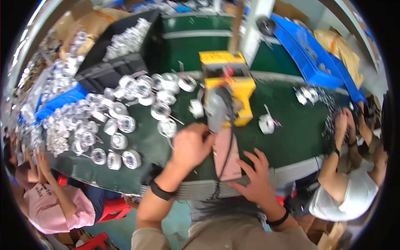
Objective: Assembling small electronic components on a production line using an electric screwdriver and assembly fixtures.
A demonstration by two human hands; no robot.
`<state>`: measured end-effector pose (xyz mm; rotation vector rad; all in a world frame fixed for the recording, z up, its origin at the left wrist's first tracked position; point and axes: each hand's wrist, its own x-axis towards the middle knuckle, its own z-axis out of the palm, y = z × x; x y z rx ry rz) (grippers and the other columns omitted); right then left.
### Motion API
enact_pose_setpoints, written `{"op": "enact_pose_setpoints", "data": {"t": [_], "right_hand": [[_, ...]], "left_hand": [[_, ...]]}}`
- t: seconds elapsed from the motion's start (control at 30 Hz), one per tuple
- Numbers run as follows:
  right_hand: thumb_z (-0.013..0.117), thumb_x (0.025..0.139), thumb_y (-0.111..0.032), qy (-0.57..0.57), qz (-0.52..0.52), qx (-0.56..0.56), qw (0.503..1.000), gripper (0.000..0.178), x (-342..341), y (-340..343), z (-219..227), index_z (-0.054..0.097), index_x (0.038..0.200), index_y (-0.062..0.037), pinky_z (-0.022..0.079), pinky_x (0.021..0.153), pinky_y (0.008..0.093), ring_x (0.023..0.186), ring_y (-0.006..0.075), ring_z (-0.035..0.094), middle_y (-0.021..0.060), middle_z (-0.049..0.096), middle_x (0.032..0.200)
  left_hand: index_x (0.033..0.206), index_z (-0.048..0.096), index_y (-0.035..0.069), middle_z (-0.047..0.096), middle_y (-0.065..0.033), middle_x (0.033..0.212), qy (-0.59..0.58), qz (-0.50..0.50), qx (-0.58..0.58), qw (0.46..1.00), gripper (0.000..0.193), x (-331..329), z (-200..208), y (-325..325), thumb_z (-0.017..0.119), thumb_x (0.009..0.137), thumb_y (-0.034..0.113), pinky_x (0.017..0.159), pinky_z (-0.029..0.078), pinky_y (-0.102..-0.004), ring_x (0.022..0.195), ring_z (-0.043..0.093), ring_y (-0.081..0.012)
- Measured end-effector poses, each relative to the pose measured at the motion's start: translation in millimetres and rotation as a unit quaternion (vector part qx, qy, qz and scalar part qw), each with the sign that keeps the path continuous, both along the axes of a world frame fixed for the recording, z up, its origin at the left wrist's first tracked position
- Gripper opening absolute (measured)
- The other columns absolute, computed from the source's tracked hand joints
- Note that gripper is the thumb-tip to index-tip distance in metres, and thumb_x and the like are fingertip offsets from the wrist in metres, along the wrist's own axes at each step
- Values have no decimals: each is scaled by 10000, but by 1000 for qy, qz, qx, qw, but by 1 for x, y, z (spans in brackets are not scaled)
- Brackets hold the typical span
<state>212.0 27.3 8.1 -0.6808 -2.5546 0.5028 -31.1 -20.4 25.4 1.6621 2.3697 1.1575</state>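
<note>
A yellow machine (248, 89) with a rounded grey part (216, 110) and a black cable stands in front of me on a green work table. From its base a flat pink board (227, 160) reaches toward me. My left hand (189, 146) is closed at the board's far left edge, just below the grey part; whatever its fingertips hold is hidden. My right hand (256, 179) has its fingers spread, with the thumb and fingertips by the board's near right edge. Close to the machine's left side sits a small white round part (196, 108). Another white part with wires (266, 124) lies to its right.
Many clear-and-white round parts (131, 159) cover the table's left side. Behind them stands a black bin (114, 68) of white pieces. Blue trays (306, 54) lie at the far right. People work at both sides, one person's hands (343, 123) near dark wires.
</note>
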Motion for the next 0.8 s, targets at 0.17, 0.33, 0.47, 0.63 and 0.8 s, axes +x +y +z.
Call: {"op": "enact_pose_setpoints", "data": {"t": [0.17, 0.33, 0.47, 0.63, 0.8], "right_hand": [[831, 680, -404, -2, 13, 2, 1000, 543, -5, -3, -1, 694, 1156, -181, 295, 1081, 593, 1314, 425, 370, 127, 495, 1358], [809, 696, -434, -5, 23, 11, 1000, 476, -1, -5, -3, 727, 1101, -197, 286, 1084, 596, 1296, 408, 392, 110, 524, 1336], [803, 702, -431, 7, 44, 20, 999, 409, 5, -7, -4, 752, 1039, -204, 285, 1082, 605, 1293, 398, 398, 91, 554, 1315], [795, 716, -414, -5, 46, 30, 999, 373, 4, -8, -3, 757, 1034, -221, 286, 1082, 607, 1299, 393, 393, 66, 554, 1332], [790, 729, -403, -12, 45, 30, 998, 348, 4, -7, -3, 759, 1032, -233, 284, 1086, 607, 1306, 385, 386, 44, 553, 1346]], "left_hand": [[772, 653, 14, 642, -120, 725, -55, -1, 0, 998, 183, -10, -2, 4, 759, 758, 163, 574, 506, -386, 636, 647, -302], [782, 653, 9, 637, -105, 717, -65, -13, 1, 998, 184, -9, -15, 8, 755, 764, 161, 567, 503, -370, 620, 641, -288], [793, 660, 8, 640, -107, 723, -66, -4, -15, 998, 189, -4, -10, 5, 758, 764, 167, 569, 506, -371, 621, 643, -289], [802, 664, 11, 646, -107, 733, -56, -9, -9, 998, 172, -4, -12, 4, 745, 769, 160, 574, 510, -373, 633, 651, -289], [807, 665, 15, 651, -107, 739, -59, -9, -10, 998, 156, -4, -8, 5, 731, 774, 152, 582, 516, -378, 640, 655, -290]]}}
